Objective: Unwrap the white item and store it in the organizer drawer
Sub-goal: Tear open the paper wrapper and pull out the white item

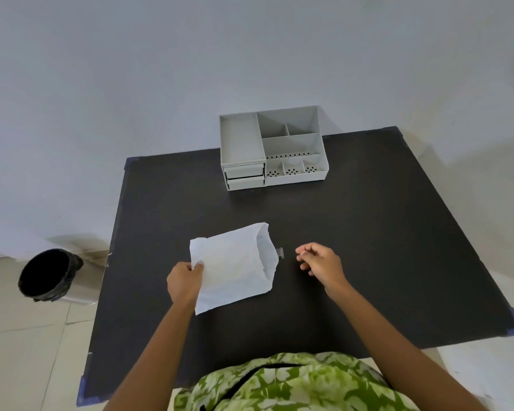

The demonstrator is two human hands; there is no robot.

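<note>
A white paper bag lies on the black table near the front, its open mouth facing right. My left hand grips the bag's left, closed end. A small clear piece of tape sticks out at the bag's mouth. My right hand hovers just right of the mouth, fingers loosely curled, holding nothing that I can see. The grey organizer stands at the table's far edge, with two shut drawers at its lower left. What is inside the bag is hidden.
A bin lined with a black bag stands on the floor left of the table. A pale wall rises behind the organizer. My green leaf-patterned clothing is at the table's near edge.
</note>
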